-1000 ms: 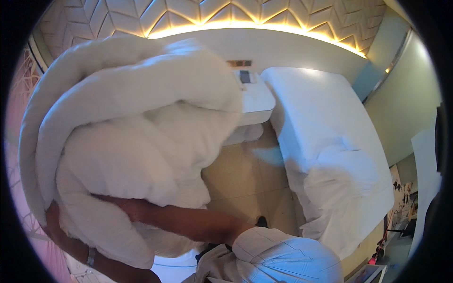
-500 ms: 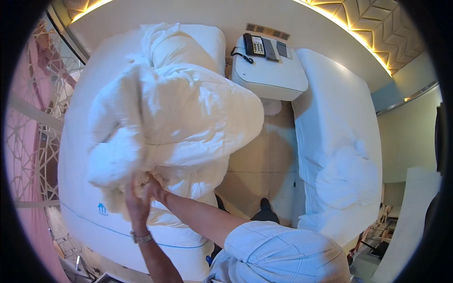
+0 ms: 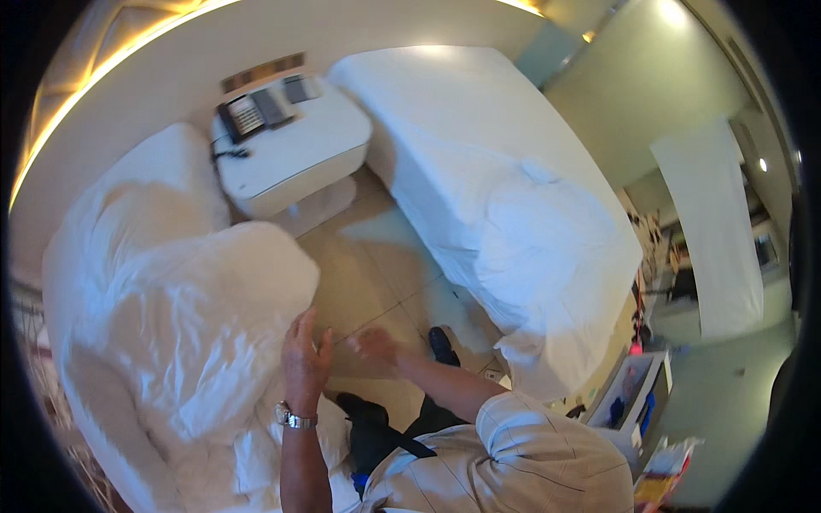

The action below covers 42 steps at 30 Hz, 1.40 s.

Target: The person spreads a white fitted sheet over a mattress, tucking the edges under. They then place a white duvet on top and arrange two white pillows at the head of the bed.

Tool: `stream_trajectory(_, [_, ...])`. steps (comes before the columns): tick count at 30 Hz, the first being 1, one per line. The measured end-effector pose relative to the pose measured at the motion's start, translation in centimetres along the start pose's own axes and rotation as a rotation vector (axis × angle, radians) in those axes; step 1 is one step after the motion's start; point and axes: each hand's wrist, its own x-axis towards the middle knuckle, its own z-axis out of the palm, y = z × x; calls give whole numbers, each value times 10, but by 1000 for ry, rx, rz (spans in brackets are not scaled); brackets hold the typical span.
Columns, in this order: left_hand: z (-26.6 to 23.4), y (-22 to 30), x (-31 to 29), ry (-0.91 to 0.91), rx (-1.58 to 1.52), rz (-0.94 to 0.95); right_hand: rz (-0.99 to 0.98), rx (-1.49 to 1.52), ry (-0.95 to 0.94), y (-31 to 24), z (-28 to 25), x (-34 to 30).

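My left hand [image 3: 306,363], with a metal-band watch on its wrist, is raised beside the white duvet [image 3: 197,325]. Its fingers are apart and it holds nothing. To its right, my right hand [image 3: 376,349] hangs in the air over the tiled floor, smeared by motion, so how its fingers sit is unclear. Nothing shows in it. The duvet lies in a puffed heap on the left bed, one rounded fold bulging toward the gap between the beds.
A white nightstand [image 3: 295,162] with a telephone [image 3: 243,118] stands between the beds. The right bed [image 3: 445,111] carries a crumpled white cloth heap [image 3: 547,235] at its near end. At the far right hangs a white cloth [image 3: 710,231], above an open bin [image 3: 629,398].
My hands have let go of the duvet and moved away to its right. The view has swung right, bringing more of the right bed and wall into sight.
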Motion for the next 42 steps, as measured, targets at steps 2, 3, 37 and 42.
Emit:
stream_trajectory(2, [58, 20, 37, -98, -50, 99, 54, -35, 323, -32, -99, 6])
stream_trajectory(3, [88, 34, 54, -146, -75, 138, 81, -42, 467, -44, -149, 3])
stream_trajectory(37, [596, 326, 318, -676, -1441, -943, -246, 461, 414, -276, -613, -90])
stream_trajectory(42, [438, 229, 302, -287, -1509, -561, -532, 24, 175, -328, -473, -53])
